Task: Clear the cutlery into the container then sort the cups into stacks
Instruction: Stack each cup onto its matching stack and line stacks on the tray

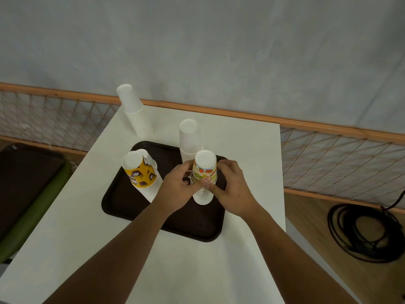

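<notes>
Left hand (178, 186): fingers curled round the left side of the patterned stack (205, 172), gripping it about halfway up
Right hand (230, 187): same story on the other side, thumb across the front, fingers wrapped behind, pinching that same column
Why both hands: looks like a squaring-up grip, seating the top cup and keeping a tall, light tower from tipping
Patterned stack: upright, mouths down, on the brown tray (135, 207), right of its middle; orange-and-green cup on top, white rims below
Yellow stack (142, 174): on the tray's left, well apart from the hands; seems to lean left, though the wide lens may cause that
White stack (189, 137): on the tray, just behind the patterned one
Second white stack (135, 113): off the tray, at the table's far-left corner
Sorting logic: one print per tower, so the cup stage appears well along
Cutlery, container: neither in view
Table (197, 270): plain white top, tray sitting centrally
Room: grey wall (219, 51), mesh panels (339, 163) under an orange rail (306, 123), black cable (363, 233) coiled on the wooden floor at right, dark tray (22, 178) on a green seat (37, 216) at left
</notes>
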The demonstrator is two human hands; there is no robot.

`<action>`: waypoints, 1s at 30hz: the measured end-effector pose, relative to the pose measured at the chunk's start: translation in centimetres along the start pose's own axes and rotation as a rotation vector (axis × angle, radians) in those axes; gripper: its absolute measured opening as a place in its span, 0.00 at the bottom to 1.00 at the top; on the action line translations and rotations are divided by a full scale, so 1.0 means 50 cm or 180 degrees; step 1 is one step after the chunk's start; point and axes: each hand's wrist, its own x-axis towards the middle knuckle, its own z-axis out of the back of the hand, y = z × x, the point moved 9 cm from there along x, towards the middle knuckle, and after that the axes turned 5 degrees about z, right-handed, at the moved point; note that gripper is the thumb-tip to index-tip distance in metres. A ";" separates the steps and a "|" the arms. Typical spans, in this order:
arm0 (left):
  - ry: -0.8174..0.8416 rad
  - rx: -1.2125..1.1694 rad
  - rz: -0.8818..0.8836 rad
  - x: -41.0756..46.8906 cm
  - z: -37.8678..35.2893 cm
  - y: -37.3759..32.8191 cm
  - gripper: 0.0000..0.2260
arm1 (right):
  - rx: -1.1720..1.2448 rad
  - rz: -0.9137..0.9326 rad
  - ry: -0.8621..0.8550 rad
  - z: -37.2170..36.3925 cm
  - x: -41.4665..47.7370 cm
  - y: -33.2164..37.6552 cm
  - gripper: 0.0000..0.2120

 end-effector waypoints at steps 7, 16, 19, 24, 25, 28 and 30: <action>-0.0079 0.0024 -0.0059 -0.001 0.001 0.014 0.32 | 0.0076 0.0050 -0.0031 -0.005 -0.010 0.002 0.30; 0.0114 -0.0116 -0.0006 -0.012 -0.003 0.010 0.44 | -0.0068 -0.0063 0.0048 0.004 -0.012 0.023 0.36; 0.0012 -0.0077 -0.0099 -0.032 0.016 -0.017 0.52 | -0.0071 -0.0249 -0.0084 0.043 -0.023 0.052 0.39; -0.0158 -0.0345 -0.0473 -0.110 0.081 -0.099 0.45 | 0.0178 -0.0013 -0.0930 0.117 -0.057 0.167 0.34; -0.0222 -0.0439 -0.0571 -0.130 0.105 -0.117 0.43 | 0.0172 0.0049 -0.1182 0.126 -0.063 0.198 0.31; -0.0402 -0.0729 -0.0783 -0.179 0.193 -0.149 0.36 | 0.0050 0.0285 -0.1780 0.130 -0.075 0.302 0.22; -0.0491 -0.0792 -0.0881 -0.203 0.260 -0.156 0.31 | -0.0025 0.0442 -0.1939 0.111 -0.073 0.370 0.19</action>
